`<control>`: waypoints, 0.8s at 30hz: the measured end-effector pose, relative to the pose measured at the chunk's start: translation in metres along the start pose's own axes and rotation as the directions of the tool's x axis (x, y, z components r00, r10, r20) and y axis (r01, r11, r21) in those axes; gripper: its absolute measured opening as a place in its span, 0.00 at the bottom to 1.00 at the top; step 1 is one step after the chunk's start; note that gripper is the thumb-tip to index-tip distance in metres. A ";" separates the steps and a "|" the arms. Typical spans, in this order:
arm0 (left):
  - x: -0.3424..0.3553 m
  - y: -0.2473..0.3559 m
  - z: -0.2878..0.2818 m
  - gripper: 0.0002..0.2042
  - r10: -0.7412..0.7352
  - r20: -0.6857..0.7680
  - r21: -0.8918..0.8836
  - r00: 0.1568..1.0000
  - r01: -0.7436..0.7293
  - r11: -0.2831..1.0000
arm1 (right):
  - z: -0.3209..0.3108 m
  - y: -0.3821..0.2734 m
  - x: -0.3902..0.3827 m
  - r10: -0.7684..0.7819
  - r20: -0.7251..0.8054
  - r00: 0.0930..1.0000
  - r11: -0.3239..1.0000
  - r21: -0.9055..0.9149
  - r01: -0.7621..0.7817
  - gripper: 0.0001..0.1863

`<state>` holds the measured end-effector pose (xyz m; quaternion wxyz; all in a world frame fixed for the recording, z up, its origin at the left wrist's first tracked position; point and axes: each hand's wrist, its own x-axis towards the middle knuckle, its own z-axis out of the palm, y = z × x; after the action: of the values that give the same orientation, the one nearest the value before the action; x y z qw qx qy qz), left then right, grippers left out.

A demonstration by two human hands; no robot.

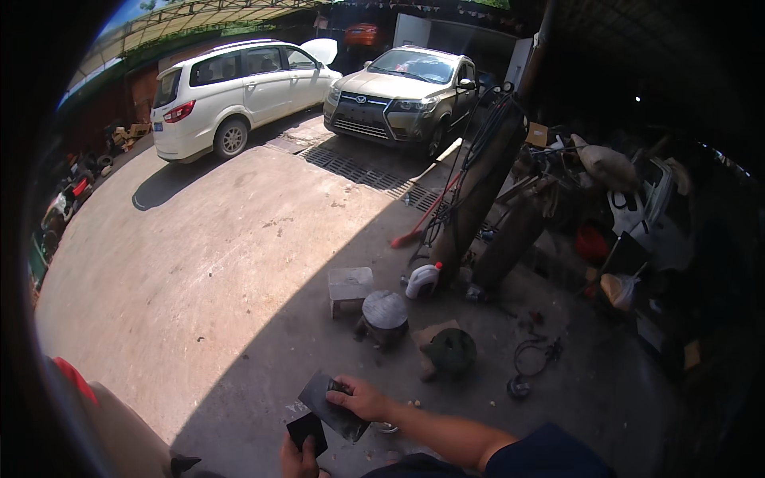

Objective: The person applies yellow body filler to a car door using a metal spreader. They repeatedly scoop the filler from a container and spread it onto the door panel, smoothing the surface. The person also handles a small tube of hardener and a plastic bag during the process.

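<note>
At the bottom of the head view, my left hand pinches a small black square sheet, thumb laid over its face. My right hand grips a larger dark grey flat sheet by its upper right edge. The larger sheet is tilted and has a paler, worn-looking patch. Its lower left side is right beside the black square; whether the two touch I cannot tell. The material of both is unclear. Part of a round, shiny rim shows under my right wrist.
Ahead stand a low square stool, a round-topped stool, a white jug with a red cap and a dark green rounded object. Gas cylinders with hoses rise behind. A pale car body is close at left; two cars park beyond.
</note>
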<state>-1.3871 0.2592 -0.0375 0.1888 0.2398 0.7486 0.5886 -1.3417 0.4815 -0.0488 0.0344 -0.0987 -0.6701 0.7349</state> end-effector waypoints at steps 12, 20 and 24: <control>0.194 -0.062 -0.184 0.16 -0.173 -0.001 -0.834 0.985 0.094 0.543 | 0.134 -0.004 0.151 0.204 -0.163 0.965 0.912 -0.326 -0.248 0.22; 0.228 -0.089 -0.235 0.16 -0.022 0.233 -0.741 0.972 0.192 0.643 | 0.179 -0.026 0.244 0.211 -0.281 0.936 0.960 -0.122 -0.253 0.17; 0.253 -0.085 -0.253 0.17 -0.071 0.187 -0.787 0.980 0.192 0.586 | 0.194 -0.034 0.257 0.249 -0.305 0.919 0.880 -0.325 -0.347 0.16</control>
<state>-1.7473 0.1903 -0.0605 0.3696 0.1125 0.4056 0.8284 -1.6325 0.3418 -0.0245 -0.0136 -0.2996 -0.7635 0.5719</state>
